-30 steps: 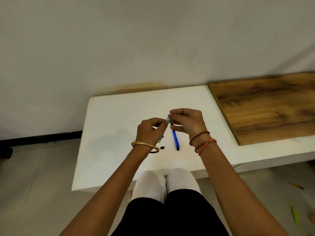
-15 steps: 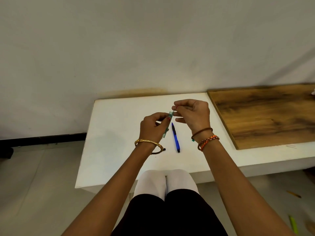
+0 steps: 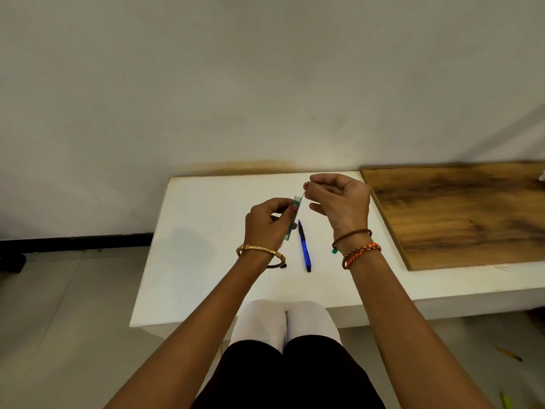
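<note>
- Head view: left grip (image 3: 265, 222) is clamped round a green case (image 3: 297, 202), held tilted just left of the pen (image 3: 304, 246).
- Right grip (image 3: 339, 202) pinches a thin lead (image 3: 303, 195) at the case's top, beyond the pen's tip.
- Pen lies on the counter (image 3: 206, 231), between the wrists.
- Black cap (image 3: 283, 266) lies just left of the pen's near end, and a green cap (image 3: 334, 251) lies to the right.
- Board (image 3: 457, 216) lies well right of the pen.

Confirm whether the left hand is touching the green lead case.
Touching. The head view shows the left hand pinching the green lead case between thumb and fingers, with no gap.
</note>
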